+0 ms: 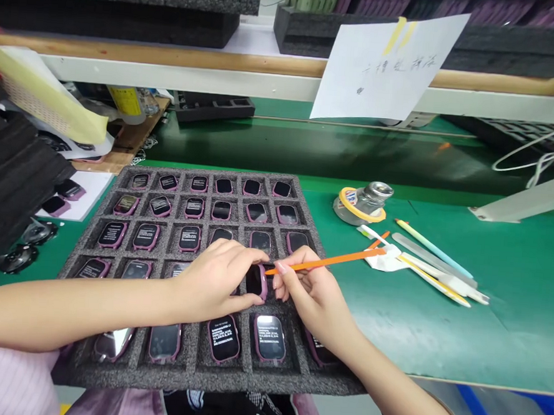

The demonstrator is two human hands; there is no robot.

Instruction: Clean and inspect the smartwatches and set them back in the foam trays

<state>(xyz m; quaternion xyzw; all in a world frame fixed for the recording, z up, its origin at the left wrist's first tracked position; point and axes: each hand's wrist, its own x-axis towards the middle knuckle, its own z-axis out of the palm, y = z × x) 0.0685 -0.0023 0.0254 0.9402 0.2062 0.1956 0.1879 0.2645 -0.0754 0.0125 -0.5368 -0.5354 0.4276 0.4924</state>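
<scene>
Green tabletop (442,343) carries a gray foam tray (191,377) of pink-edged watches (146,236). Left hand (211,285) wraps its fingers around one watch (256,281) above the tray. Right hand (311,300) pinches an orange plastic pick (330,263) narrowly, its tip at the watch.

Your green worktop (442,333): dark foam tray (210,382) of pink-framed smartwatches (269,337) at front, reaching front edge. Right of tray, toward back: glass jar (364,203), white wipe (381,259), slim plastic sticks (434,249).
</scene>
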